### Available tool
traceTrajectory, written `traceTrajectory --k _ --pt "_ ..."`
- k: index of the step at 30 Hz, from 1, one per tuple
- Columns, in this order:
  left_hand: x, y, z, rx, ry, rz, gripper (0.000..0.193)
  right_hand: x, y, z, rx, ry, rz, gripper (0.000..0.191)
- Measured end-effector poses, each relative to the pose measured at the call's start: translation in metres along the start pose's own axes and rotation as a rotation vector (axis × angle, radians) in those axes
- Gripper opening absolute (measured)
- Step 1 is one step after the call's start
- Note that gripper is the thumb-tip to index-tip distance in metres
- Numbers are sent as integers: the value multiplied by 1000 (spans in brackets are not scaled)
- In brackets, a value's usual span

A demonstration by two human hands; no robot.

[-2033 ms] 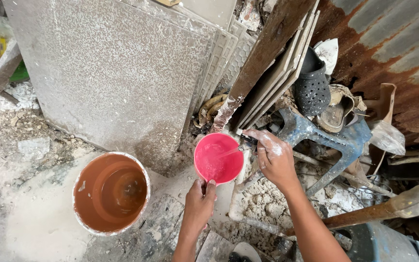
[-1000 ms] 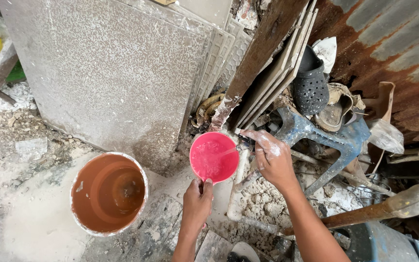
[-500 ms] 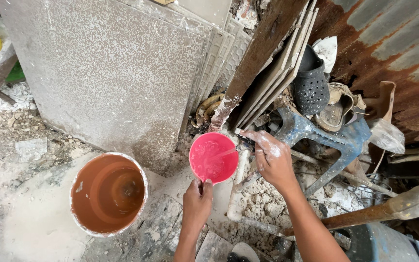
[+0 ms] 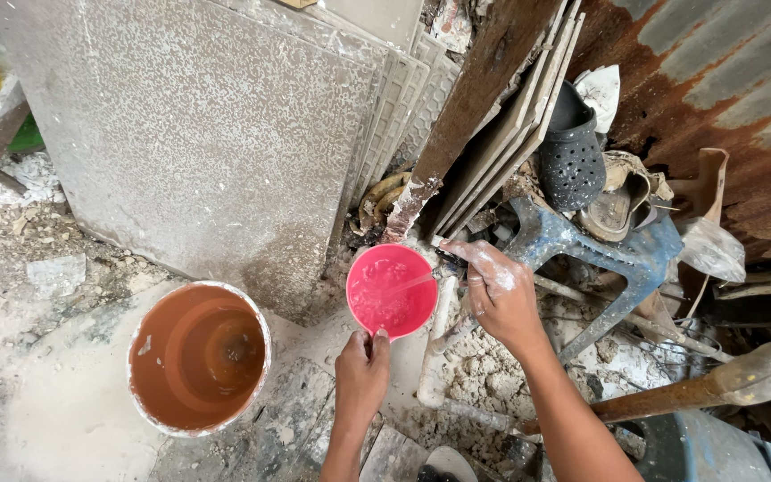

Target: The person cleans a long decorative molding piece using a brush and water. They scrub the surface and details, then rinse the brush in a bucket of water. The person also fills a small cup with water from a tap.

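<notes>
My left hand (image 4: 363, 370) grips the near rim of a small pink bowl (image 4: 392, 290) and holds it level above the rubble. A thin stream of water runs into the bowl from the right, and a little water lies in it. My right hand (image 4: 497, 290), dusted white, is closed around a small tap (image 4: 443, 243) at the top of an upright white pipe (image 4: 437, 344), just right of the bowl.
An orange bucket (image 4: 198, 357) with a white-smeared rim stands at lower left. A large grey slab (image 4: 198, 134) and stacked tiles (image 4: 510, 116) lean at the back. A black clog (image 4: 573, 152), a blue plastic stool (image 4: 617, 254) and a rusty corrugated sheet (image 4: 716, 62) crowd the right.
The pink bowl has stayed under the tap, shifting slightly left. Both hands keep their hold, and water now streams into the bowl.
</notes>
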State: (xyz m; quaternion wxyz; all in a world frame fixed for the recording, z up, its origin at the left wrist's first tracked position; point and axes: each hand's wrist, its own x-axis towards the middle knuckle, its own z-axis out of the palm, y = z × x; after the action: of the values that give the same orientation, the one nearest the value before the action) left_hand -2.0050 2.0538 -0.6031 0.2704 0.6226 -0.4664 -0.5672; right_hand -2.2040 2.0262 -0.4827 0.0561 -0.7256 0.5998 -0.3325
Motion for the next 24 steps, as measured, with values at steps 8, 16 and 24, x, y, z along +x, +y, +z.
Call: traceTrajectory --k 8,16,24 --pt "0 -1 1 -5 34 42 32 1 -1 -1 -36 28 -75 36" --pt "0 -2 1 -10 28 36 31 2 0 0 -24 6 -25 36" --pt "3 -6 2 4 11 6 31 3 0 -1 11 -2 -13 32"
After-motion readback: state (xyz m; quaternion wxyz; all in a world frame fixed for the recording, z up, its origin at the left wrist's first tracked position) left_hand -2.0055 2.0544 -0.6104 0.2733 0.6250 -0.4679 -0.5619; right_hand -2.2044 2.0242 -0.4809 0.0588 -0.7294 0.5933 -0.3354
